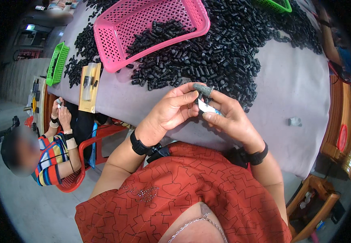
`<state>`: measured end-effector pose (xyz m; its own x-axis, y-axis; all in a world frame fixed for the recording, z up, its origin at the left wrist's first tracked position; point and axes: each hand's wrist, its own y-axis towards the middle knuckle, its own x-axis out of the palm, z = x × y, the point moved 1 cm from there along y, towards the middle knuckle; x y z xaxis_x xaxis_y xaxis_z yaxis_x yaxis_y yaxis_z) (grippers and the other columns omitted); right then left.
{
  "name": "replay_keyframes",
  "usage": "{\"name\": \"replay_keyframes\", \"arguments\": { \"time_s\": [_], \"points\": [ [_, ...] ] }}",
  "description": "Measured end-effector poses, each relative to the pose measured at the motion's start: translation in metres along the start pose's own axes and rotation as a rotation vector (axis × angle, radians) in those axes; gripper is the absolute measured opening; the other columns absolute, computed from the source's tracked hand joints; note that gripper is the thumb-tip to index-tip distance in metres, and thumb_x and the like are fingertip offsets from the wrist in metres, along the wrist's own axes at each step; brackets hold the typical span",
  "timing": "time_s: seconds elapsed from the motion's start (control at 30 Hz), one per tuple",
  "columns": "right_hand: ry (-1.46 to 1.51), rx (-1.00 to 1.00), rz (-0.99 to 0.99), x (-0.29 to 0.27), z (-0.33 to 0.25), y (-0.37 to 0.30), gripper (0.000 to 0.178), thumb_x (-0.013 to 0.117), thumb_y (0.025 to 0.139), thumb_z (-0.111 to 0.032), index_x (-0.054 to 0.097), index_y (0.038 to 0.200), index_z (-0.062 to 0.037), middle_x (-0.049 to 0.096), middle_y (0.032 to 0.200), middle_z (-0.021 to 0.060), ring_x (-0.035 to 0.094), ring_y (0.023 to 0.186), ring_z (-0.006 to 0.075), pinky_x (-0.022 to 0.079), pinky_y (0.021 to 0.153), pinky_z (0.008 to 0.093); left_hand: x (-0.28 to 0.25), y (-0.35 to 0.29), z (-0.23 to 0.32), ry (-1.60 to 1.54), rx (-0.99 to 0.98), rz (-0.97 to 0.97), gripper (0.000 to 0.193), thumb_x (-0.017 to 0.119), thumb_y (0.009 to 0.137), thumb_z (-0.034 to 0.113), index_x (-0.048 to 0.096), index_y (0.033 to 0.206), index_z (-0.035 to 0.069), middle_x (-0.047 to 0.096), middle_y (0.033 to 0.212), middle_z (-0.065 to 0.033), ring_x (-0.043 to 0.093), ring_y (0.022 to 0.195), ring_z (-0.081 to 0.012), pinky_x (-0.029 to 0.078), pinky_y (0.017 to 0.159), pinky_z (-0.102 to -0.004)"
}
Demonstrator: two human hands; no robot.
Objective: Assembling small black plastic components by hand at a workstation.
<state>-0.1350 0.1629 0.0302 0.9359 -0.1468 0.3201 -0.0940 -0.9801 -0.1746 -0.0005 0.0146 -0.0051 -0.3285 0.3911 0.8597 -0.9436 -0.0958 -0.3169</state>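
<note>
Above the table's near edge my two hands meet, fingers closed in pinches. My left hand (169, 107) grips a small black plastic part (200, 97) between thumb and fingers, mostly hidden by them. My right hand (234, 119) holds a small white piece with a blue edge (207, 107) against it; its exact kind is not clear. A grey finger cot (202, 89) covers my right index fingertip. Just beyond my hands spreads a large heap of black plastic parts (220, 48).
A pink basket (110, 62) lies tipped among the parts. Green baskets (58, 60) (282, 5) stand left and far right. Left of the heap is a yellow card with a clear tube (88, 85). A grey cot-like piece (294, 121) lies right. Another person (56, 152) sits at left.
</note>
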Motion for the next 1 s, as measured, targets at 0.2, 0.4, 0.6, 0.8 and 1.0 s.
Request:
{"name": "replay_keyframes", "arguments": {
  "time_s": [0.2,0.4,0.6,0.8,1.0],
  "points": [
    [0.080,0.039,0.016,-0.003,0.005,0.001,0.050,0.062,0.092,-0.018,0.045,0.136,-0.0030,0.055,0.073,-0.0026,0.045,0.056,0.0026,0.036,0.047,0.0178,0.008,-0.003,0.001,0.019,-0.007,0.042,0.036,0.057,0.093,0.008,0.050,0.128,0.003,0.064,0.097,-0.0070,0.066,0.077,-0.0136,0.058,0.071,-0.0225],
    [0.094,0.044,0.065,-0.003,0.006,0.002,0.043,0.062,0.092,-0.015,0.051,0.131,-0.0018,0.055,0.072,-0.0027,0.045,0.054,0.0015,0.035,0.047,0.0163,0.006,-0.002,0.001,0.060,0.000,0.033,0.040,0.057,0.094,0.009,0.048,0.132,0.001,0.063,0.098,-0.0061,0.064,0.077,-0.0121,0.056,0.069,-0.0231],
    [0.119,0.029,0.154,-0.004,0.002,0.004,0.029,0.061,0.091,-0.012,0.058,0.118,-0.0005,0.054,0.069,-0.0037,0.043,0.051,0.0016,0.034,0.046,0.0170,0.008,-0.006,0.014,0.181,0.178,0.156,0.033,0.058,0.094,0.012,0.056,0.126,0.003,0.064,0.092,-0.0019,0.063,0.083,-0.0114,0.055,0.076,-0.0258],
    [0.091,0.072,0.089,-0.005,0.004,0.003,0.014,0.062,0.091,-0.013,0.060,0.101,-0.0028,0.052,0.066,-0.0043,0.043,0.051,0.0014,0.033,0.045,0.0174,0.002,-0.003,0.009,0.236,0.205,0.146,0.021,0.059,0.094,0.014,0.059,0.114,0.008,0.063,0.099,-0.0019,0.057,0.088,-0.0105,0.046,0.074,-0.0253],
    [0.115,0.078,0.093,-0.005,0.007,0.003,0.014,0.062,0.092,-0.015,0.059,0.098,-0.0033,0.052,0.065,-0.0046,0.043,0.050,0.0016,0.033,0.045,0.0179,0.008,0.001,0.002,0.239,0.199,0.160,0.013,0.060,0.092,0.014,0.060,0.105,0.009,0.063,0.098,-0.0003,0.056,0.085,-0.0092,0.043,0.070,-0.0243]
  ]
}}
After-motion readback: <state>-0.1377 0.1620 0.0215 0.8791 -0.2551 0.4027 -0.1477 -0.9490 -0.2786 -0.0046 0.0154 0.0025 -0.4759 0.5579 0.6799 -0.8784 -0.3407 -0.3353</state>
